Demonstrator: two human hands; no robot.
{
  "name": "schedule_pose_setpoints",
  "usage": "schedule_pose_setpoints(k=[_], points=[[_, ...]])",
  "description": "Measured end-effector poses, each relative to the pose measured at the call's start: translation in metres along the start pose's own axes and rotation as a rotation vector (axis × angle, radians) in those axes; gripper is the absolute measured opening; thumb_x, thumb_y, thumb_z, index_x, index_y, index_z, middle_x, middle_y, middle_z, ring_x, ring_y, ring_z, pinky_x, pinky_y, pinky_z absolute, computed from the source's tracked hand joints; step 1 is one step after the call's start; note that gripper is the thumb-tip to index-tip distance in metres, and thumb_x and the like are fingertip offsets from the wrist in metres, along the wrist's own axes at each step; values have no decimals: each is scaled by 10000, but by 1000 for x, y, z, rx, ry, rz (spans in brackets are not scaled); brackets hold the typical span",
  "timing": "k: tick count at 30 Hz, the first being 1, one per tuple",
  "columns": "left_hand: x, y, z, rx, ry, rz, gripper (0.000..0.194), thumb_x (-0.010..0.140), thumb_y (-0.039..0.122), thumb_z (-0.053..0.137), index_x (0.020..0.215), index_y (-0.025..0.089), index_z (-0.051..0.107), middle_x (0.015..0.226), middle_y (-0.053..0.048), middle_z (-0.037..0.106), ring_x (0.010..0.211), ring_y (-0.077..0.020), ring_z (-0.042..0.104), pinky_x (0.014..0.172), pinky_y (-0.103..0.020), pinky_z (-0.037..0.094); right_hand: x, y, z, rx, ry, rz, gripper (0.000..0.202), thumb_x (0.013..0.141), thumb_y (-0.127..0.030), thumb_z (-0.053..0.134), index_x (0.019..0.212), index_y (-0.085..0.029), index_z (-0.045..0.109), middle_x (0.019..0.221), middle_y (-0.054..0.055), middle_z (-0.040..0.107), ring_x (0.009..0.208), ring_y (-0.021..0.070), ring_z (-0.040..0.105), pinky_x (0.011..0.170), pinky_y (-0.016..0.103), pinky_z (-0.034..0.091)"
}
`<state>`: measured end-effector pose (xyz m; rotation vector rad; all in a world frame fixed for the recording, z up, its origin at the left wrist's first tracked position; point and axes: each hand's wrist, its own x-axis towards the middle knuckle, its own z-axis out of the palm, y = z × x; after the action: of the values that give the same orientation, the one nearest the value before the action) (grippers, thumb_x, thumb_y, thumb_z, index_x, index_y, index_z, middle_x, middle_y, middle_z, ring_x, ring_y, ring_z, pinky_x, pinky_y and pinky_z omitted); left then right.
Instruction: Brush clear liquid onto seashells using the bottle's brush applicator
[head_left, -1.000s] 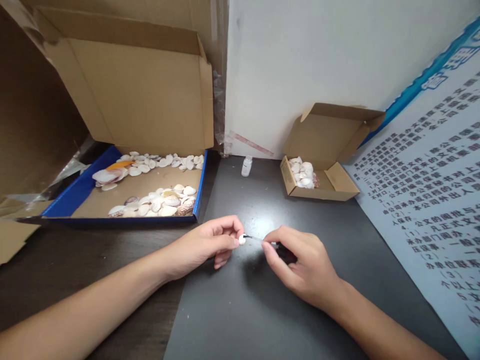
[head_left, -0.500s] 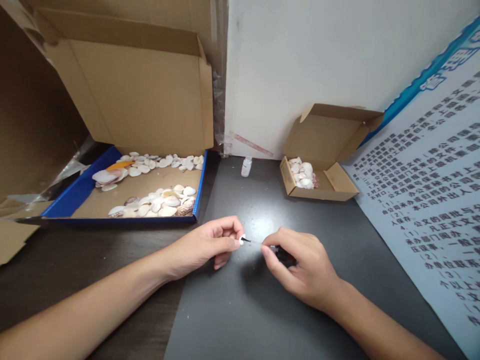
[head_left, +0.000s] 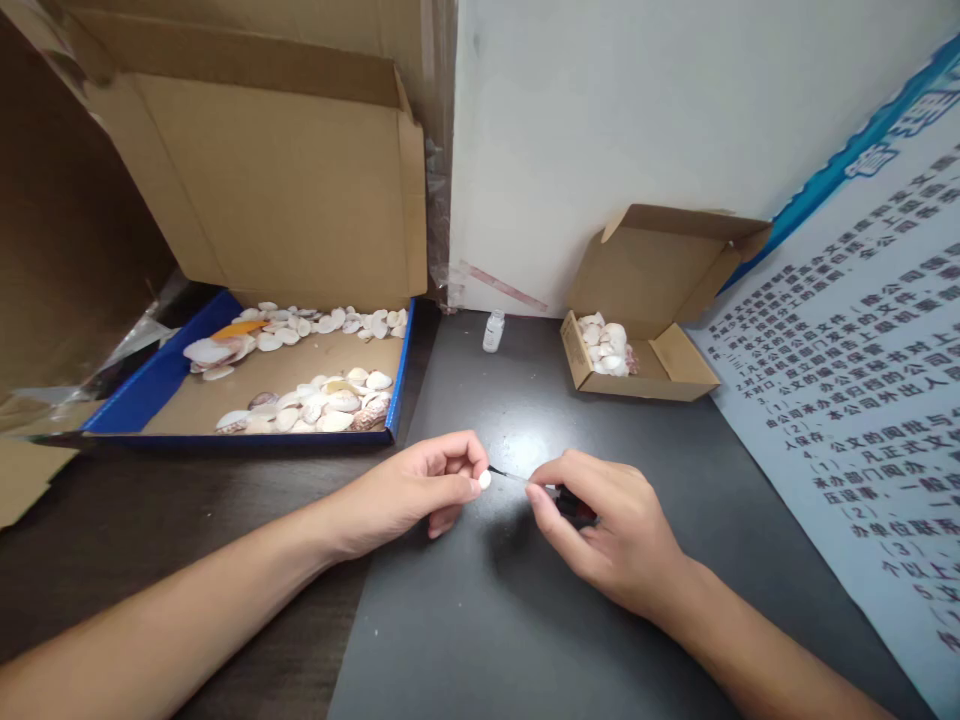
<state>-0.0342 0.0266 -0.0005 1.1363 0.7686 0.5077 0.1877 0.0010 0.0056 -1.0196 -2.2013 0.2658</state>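
My left hand (head_left: 442,480) is closed, pinching a small white shell (head_left: 485,481) between thumb and fingertips above the dark mat. In my right hand (head_left: 611,520) is a thin brush (head_left: 512,476), with a dark tip, a slender pale shaft and a black handle partly hidden by the fingers. The brush points left, its tip at the upper edge of the shell, close to my left fingertips. Whether tip and shell touch, I cannot tell. Beyond the hands stands a small white bottle (head_left: 493,332) without a cap.
On the left, a blue-edged cardboard box (head_left: 399,385) lies open with several shells (head_left: 330,400) inside. At the back right, a smaller open box (head_left: 645,386) holds white shells (head_left: 606,345). A white panel (head_left: 637,120) rises behind, and a printed sheet (head_left: 862,400) borders the right.
The brush tip has moved from the face of the shell to its upper edge. My right hand has shifted slightly right, while my left hand has stayed in place.
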Motion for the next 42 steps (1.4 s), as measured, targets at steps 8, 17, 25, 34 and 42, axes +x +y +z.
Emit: schedule_pose_setpoints(k=[8, 17, 25, 34, 42], points=[[1, 0, 0, 35, 28, 8, 193, 902, 346, 595, 864, 197, 480, 598, 95, 405, 474, -48, 390, 474, -193, 273, -1, 0, 0, 34, -65, -29, 165, 902, -160, 542, 760, -150, 626, 599, -13, 568, 504, 101, 447, 530, 250, 336], [0, 0, 1, 64, 21, 16, 185, 909, 342, 582, 855, 194, 484, 605, 90, 408, 487, -50, 397, 483, -195, 278, -1, 0, -1, -4, 0, 25, 163, 905, -171, 552, 768, -144, 638, 603, -18, 548, 492, 90, 432, 521, 233, 337], [-1, 1, 1, 60, 20, 23, 178, 900, 340, 587, 862, 194, 492, 614, 86, 415, 490, -55, 393, 485, -200, 277, -1, 0, 0, 9, -28, 6, 168, 905, -168, 543, 761, -153, 628, 604, -18, 548, 498, 96, 427, 525, 241, 329], [-1, 0, 1, 68, 28, 10, 179, 894, 335, 588, 854, 196, 484, 610, 84, 423, 497, -63, 400, 493, -208, 290, -2, -2, -2, 24, -38, -20, 165, 896, -154, 546, 755, -144, 631, 592, -19, 546, 493, 92, 413, 521, 241, 323], [-1, 1, 2, 70, 37, 9, 173, 894, 324, 585, 847, 193, 481, 606, 88, 424, 493, -56, 401, 498, -206, 292, -1, -1, 0, 37, -63, -30, 165, 891, -154, 542, 748, -152, 622, 594, -16, 560, 494, 96, 430, 524, 246, 324]])
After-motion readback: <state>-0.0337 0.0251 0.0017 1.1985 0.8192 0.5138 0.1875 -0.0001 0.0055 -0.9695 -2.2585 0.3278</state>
